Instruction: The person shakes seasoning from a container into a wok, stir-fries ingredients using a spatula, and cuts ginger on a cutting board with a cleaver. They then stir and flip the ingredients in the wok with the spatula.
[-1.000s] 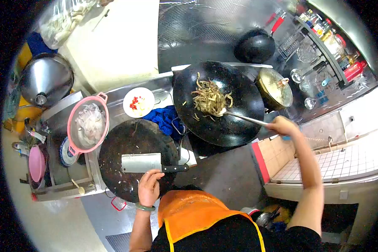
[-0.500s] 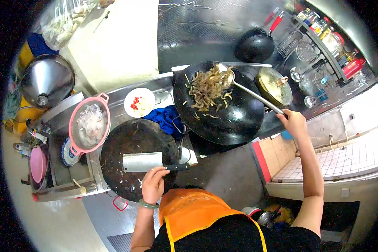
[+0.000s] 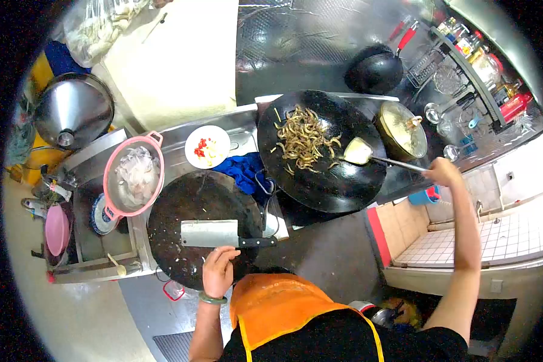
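**A:** What is being done here?
**B:** Brown, curled strips (image 3: 308, 136) are being stirred in a large, round black wok (image 3: 320, 190). They lie in a loose pile, just beside the pale blade of a long-handled metal spatula (image 3: 358, 151).

**A:** And the hands?
**B:** The right hand (image 3: 444, 172) grasps the spatula's handle. The left hand (image 3: 218, 271) is unclenched, fingers loosely bent beside a broad steel cleaver with a black handle (image 3: 209, 233); I cannot tell whether they touch it.

**A:** What would another stroke call for?
**B:** In my judgement, the blade low against the wok, sliding under the pile without pushing strips over the rim.

**A:** How many of each thing?
**B:** One stirring wok, one spatula, one cleaver, and one dark round chopping board (image 3: 187, 199) under the cleaver. Nearby are one white plate (image 3: 220, 139) of red and pale bits, one pink-rimmed colander (image 3: 107, 175) of whitish food, one glass-lidded pot (image 3: 416, 137) and one crumpled blue cloth (image 3: 244, 173). The strips are too many to count.
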{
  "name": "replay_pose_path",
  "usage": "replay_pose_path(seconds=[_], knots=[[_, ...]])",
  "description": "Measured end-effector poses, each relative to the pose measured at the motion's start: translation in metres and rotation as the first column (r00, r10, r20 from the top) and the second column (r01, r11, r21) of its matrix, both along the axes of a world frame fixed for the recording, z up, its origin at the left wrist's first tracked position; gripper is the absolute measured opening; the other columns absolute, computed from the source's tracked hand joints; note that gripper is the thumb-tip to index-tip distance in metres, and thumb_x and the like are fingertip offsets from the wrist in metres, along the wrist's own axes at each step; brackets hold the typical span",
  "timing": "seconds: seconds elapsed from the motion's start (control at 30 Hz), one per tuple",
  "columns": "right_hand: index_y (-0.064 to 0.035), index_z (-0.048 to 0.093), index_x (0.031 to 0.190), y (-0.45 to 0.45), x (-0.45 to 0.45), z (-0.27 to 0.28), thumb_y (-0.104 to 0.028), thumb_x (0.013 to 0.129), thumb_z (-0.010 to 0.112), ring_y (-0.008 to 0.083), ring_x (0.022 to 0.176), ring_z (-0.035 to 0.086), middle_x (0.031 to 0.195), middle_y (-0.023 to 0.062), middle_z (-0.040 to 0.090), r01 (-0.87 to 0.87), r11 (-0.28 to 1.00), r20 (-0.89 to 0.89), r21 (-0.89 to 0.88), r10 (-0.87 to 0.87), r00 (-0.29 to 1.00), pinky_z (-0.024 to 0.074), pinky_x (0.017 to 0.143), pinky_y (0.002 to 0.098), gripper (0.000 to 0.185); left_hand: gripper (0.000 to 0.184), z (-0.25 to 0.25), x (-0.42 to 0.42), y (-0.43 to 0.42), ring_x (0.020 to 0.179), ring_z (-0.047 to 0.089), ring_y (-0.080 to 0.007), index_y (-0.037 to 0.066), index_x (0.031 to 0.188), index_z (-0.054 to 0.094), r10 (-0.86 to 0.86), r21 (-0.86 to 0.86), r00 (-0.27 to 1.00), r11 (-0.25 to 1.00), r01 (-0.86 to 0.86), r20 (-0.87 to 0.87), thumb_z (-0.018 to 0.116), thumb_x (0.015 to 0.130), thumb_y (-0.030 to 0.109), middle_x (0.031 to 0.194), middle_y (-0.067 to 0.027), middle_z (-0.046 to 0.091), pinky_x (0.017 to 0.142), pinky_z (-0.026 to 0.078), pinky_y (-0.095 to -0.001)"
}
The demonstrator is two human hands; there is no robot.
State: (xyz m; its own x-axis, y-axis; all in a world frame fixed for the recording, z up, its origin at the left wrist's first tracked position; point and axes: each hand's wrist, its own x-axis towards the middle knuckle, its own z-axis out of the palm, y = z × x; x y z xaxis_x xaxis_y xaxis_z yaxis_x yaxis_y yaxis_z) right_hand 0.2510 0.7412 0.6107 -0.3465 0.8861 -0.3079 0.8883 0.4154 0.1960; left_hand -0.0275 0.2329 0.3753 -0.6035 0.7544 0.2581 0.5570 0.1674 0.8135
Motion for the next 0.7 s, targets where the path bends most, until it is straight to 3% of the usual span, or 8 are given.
replay_pose_path(seconds=[0.1,0.17,0.27,0.33,0.43,0.57,0.7], knots=[[-0.0001,0.073,0.088,0.014,-0.017,-0.082,-0.040,0.082,0.069,0.0248,0.063,0.066,0.068,0.0157,0.067,-0.050,0.995,-0.191,-0.086,0.033,0.981,0.0512,0.062,0.0377,0.040,0.035,-0.001,0.005,0.002,0.089,0.064,-0.0298,0.005,0.096,0.068,-0.012,-0.011,1.000,1.000,0.012,-0.018,0.053,0.070,-0.012,0.099,-0.0111,0.066,0.079,0.052,-0.0372],[-0.0029,0.073,0.093,0.035,-0.017,-0.155,-0.042,0.084,0.066,0.0286,0.069,0.068,0.072,0.0171,0.068,-0.186,0.982,-0.362,-0.023,0.166,0.917,0.0516,0.066,0.0388,0.041,0.038,0.003,0.007,0.003,0.091,0.065,-0.0296,0.005,0.098,0.068,-0.036,-0.019,0.996,0.999,0.034,-0.080,0.051,0.069,-0.013,0.101,-0.0121,0.066,0.081,0.053,-0.0370],[-0.0126,0.074,0.102,-0.001,-0.036,-0.112,-0.054,0.083,0.064,0.0326,0.087,0.069,0.088,0.0168,0.071,-0.157,0.983,-0.249,0.094,0.176,0.952,0.0526,0.078,0.0457,0.047,0.032,0.012,0.008,0.006,0.087,0.063,-0.0301,0.005,0.096,0.068,-0.041,-0.005,0.996,0.999,0.041,-0.075,0.055,0.071,-0.010,0.097,-0.0104,0.066,0.078,0.051,-0.0388],[-0.0176,0.075,0.102,-0.030,-0.038,-0.056,-0.050,0.082,0.066,0.0331,0.083,0.069,0.087,0.0161,0.071,-0.168,0.965,-0.226,0.203,0.213,0.951,0.0537,0.075,0.0444,0.039,0.032,0.007,0.006,0.005,0.086,0.063,-0.0302,0.005,0.096,0.068,-0.038,-0.003,0.996,0.999,0.038,-0.079,0.055,0.071,-0.010,0.097,-0.0101,0.066,0.077,0.051,-0.0391],[-0.0183,0.075,0.100,-0.018,-0.029,-0.024,-0.045,0.081,0.068,0.0326,0.079,0.069,0.084,0.0162,0.071,-0.204,0.927,-0.139,0.315,0.258,0.956,0.0546,0.072,0.0421,0.033,0.033,0.007,0.007,0.008,0.085,0.062,-0.0305,0.005,0.096,0.068,-0.046,0.031,0.996,0.998,0.048,-0.079,0.055,0.071,-0.011,0.097,-0.0099,0.066,0.075,0.050,-0.0392],[-0.0162,0.075,0.098,0.032,-0.047,-0.045,-0.040,0.082,0.066,0.0332,0.079,0.069,0.085,0.0178,0.070,-0.217,0.885,-0.062,0.412,0.265,0.962,0.0537,0.071,0.0432,0.030,0.033,0.012,0.008,0.009,0.085,0.062,-0.0309,0.005,0.096,0.068,-0.065,0.030,0.995,0.997,0.068,-0.078,0.054,0.070,-0.011,0.097,-0.0104,0.066,0.075,0.050,-0.0391],[-0.0168,0.074,0.100,0.026,-0.097,-0.062,-0.042,0.084,0.064,0.0324,0.078,0.068,0.085,0.0152,0.070,-0.371,0.854,-0.002,0.366,0.399,0.917,0.0535,0.072,0.0424,0.031,0.033,0.006,0.007,0.013,0.085,0.062,-0.0309,0.005,0.096,0.068,-0.094,0.016,0.993,0.995,0.096,-0.074,0.054,0.070,-0.010,0.097,-0.0104,0.065,0.076,0.050,-0.0393]])
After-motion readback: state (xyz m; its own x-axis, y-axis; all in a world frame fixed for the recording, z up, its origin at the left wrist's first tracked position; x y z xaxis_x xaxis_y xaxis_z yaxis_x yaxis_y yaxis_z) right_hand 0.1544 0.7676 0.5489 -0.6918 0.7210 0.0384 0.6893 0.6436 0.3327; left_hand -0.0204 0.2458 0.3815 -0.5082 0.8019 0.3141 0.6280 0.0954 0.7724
